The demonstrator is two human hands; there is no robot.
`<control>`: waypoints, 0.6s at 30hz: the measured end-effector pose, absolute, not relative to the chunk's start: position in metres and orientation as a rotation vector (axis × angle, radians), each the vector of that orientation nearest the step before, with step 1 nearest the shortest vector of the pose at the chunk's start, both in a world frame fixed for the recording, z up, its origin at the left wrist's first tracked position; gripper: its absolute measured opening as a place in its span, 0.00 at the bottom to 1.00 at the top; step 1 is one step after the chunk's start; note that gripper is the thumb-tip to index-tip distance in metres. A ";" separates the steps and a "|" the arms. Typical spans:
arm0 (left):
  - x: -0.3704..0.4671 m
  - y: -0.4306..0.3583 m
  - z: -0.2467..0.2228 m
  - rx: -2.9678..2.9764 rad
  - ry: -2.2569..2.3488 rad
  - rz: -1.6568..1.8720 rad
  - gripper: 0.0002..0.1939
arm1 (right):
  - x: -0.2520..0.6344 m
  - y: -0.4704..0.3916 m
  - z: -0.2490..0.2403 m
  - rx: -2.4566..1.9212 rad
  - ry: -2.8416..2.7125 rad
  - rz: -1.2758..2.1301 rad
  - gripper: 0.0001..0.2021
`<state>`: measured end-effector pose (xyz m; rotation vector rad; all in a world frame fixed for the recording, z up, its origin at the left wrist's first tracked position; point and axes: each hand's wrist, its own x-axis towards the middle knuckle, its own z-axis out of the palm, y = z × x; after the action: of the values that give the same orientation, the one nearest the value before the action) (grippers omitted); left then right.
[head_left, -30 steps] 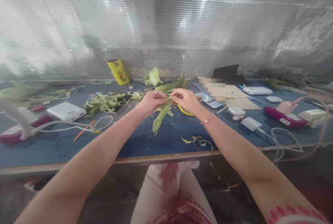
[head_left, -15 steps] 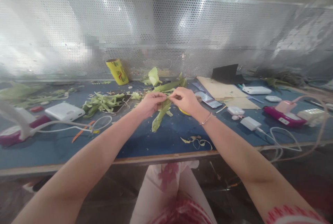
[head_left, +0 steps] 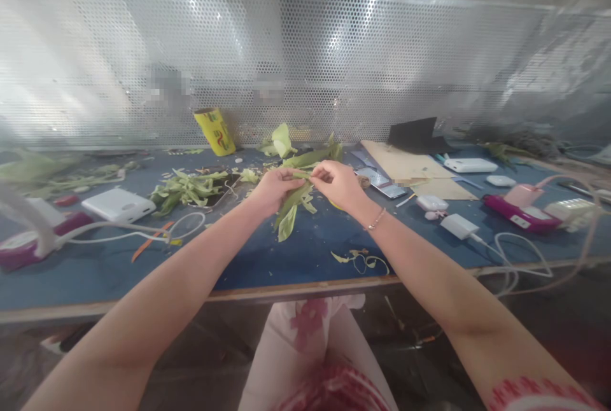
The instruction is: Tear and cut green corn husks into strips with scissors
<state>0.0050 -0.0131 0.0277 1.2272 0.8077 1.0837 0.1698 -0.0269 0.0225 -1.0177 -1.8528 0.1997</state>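
Observation:
Over the middle of the blue table [head_left: 248, 258], both hands meet on a pale green husk leaf [head_left: 289, 217], which looks like corn husk. My left hand [head_left: 274, 189] is closed on it, thumb and fingers pinching its upper part, while its split ends hang below the fingers. Beside it my right hand [head_left: 340, 184] pinches the same leaf at its right end with the fingertips. What lies between those fingertips is partly hidden. Behind the hands lie larger green leaves [head_left: 308, 158]. A heap of narrow green leaf pieces [head_left: 186, 189] is left of my left hand.
A yellow tube [head_left: 217, 133] leans near the perforated metal screen [head_left: 315, 48]. Right of my hands lie a phone [head_left: 384, 185], brown card [head_left: 405, 163], a white charger [head_left: 459, 226] and a purple power strip [head_left: 522, 215]. A white box-shaped device [head_left: 118, 205] and cables are at left.
My left hand has shifted slightly left, and the hands are a little farther apart. The hanging leaf ends have moved and spread apart somewhat. Both hands keep their hold.

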 end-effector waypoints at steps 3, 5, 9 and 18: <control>0.006 -0.014 0.027 1.254 0.844 1.078 0.05 | 0.169 -0.028 0.022 -1.030 -1.849 0.207 0.01; 0.007 -0.015 0.026 1.243 0.857 1.081 0.04 | 0.169 -0.028 0.022 -1.024 -1.854 0.162 0.01; 0.009 -0.017 0.026 1.207 0.829 1.082 0.05 | 0.170 -0.027 0.020 -0.987 -1.852 0.063 0.02; 0.008 -0.019 0.031 1.317 0.754 1.044 0.03 | 0.170 -0.026 0.019 -0.979 -1.851 0.083 0.03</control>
<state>0.0081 -0.0192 0.0312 1.3174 0.7544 1.0444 0.1695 -0.0260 0.0186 -0.9793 -1.8508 0.0826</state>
